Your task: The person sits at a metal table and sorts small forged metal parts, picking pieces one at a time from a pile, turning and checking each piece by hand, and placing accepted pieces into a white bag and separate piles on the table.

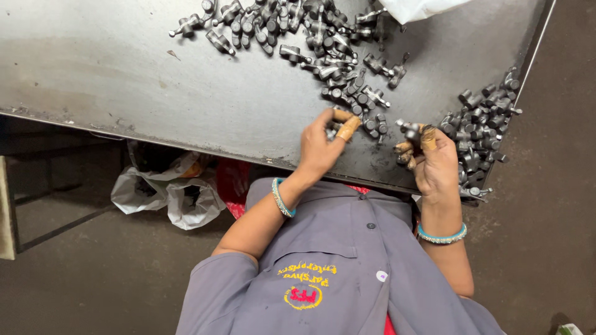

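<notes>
A large dull steel worktable fills the upper part of the head view, its near edge running from nine o'clock down toward four o'clock, with a dark concrete floor below and to the right of it. Under the table edge at about seven o'clock lie crumpled white plastic bags; another white bag shows at the top edge near one o'clock. A long heap of small grey metal rocker-arm castings spreads from twelve o'clock down toward the centre, and a second, tighter pile sits at three o'clock by the table's right edge. The person's grey work shirt occupies the bottom centre, with a beaded bangle on each wrist. The left hand rests at the lower tip of the long heap, fingers curled in, the taped thumb pressed toward the fingertips around one small casting whose axis cannot be told. The right hand is held just off the second pile, fingers bent and closed on a casting that sticks out of the fist toward ten o'clock, its long axis running roughly ten to four; the forefinger wears a tan wrap.
</notes>
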Demonstrator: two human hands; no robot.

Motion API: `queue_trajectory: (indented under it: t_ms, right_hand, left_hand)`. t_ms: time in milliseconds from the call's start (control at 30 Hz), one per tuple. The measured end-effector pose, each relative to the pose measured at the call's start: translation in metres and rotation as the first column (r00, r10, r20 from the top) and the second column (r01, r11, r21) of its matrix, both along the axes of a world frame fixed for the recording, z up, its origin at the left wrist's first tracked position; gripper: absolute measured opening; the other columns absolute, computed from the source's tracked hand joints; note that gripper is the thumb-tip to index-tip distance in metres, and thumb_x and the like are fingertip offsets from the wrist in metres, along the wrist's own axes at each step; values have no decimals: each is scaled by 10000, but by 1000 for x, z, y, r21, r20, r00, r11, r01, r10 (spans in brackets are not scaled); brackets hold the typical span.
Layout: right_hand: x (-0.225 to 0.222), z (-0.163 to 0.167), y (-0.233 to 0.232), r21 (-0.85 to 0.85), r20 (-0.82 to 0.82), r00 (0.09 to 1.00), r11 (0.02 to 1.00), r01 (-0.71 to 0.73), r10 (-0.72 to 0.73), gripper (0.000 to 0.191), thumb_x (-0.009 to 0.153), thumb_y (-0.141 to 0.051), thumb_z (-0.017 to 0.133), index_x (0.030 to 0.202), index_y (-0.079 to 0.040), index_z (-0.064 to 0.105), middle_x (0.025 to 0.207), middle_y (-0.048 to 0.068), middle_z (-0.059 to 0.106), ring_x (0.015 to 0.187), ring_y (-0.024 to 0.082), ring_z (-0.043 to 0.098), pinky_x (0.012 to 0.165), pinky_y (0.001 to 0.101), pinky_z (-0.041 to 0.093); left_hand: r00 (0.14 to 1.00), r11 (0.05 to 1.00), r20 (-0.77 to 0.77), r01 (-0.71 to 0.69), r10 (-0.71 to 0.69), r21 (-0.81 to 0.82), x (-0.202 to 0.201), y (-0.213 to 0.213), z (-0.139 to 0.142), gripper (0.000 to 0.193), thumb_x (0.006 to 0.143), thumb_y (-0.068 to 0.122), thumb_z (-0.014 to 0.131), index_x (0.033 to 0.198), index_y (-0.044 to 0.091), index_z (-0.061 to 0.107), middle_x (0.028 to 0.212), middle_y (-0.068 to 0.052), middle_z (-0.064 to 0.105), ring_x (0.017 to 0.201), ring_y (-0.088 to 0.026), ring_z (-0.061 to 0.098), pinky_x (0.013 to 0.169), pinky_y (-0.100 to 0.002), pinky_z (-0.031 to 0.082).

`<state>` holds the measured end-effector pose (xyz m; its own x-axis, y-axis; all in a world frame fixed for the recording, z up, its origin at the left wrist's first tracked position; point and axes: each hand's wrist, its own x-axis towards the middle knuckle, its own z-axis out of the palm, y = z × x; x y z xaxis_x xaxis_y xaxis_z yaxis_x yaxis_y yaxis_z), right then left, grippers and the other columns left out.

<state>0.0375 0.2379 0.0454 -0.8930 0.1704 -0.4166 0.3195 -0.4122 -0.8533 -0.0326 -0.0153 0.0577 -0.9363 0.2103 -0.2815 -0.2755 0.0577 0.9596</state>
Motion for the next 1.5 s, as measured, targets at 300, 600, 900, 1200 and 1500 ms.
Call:
queue_trajectory:
  t_ms: [300,600,900,1200,1500]
  right_hand:
    - [-23,68,-54,793,-28,960,591,-148,278,369,836,-103,867,1152,5,712,1071,97,673,908,180,685,779,290,548]
    - [-32,63,-68,920,-31,956,382,-86,291,416,850,-16,838,1223,0,654,1072,127,719,909,217,711,784,327,563]
    - [-24,32,-12,658,-15,987,745,-112,161,215,992,47,634,1207,33,634,1042,65,704,856,81,651,656,213,532]
    - [-18,44,-20,388,-87,985,915,-106,151,146,1052,-2,601,1191,-2,646,1049,16,677,846,69,615,686,203,481]
    - [-73,64,-65,961,-169,865,274,38,473,271,881,-47,808,1127,-9,702,1039,126,708,937,285,649,824,384,533]
  left_hand:
    - [842,803,404,58,-359,593,20,19,-30,503,1060,444,589,1093,-44,708,894,-93,738,698,-113,698,591,-230,569]
    - [764,693,508,-113,-398,712,11,-19,-34,413,1036,408,622,1104,8,701,866,-95,735,629,-130,687,463,-215,521]
    - [756,653,511,-149,-409,742,9,-23,-33,468,1056,410,614,1213,-30,647,908,-103,721,708,-159,702,546,-256,557]
    - [733,713,524,-76,-434,697,5,-11,-14,585,1016,546,543,1314,51,633,1056,-153,749,817,-241,768,549,-276,578]
    - [708,581,569,-274,-418,767,11,-5,-35,569,1052,525,517,1347,48,613,1088,-144,737,850,-272,762,625,-324,629]
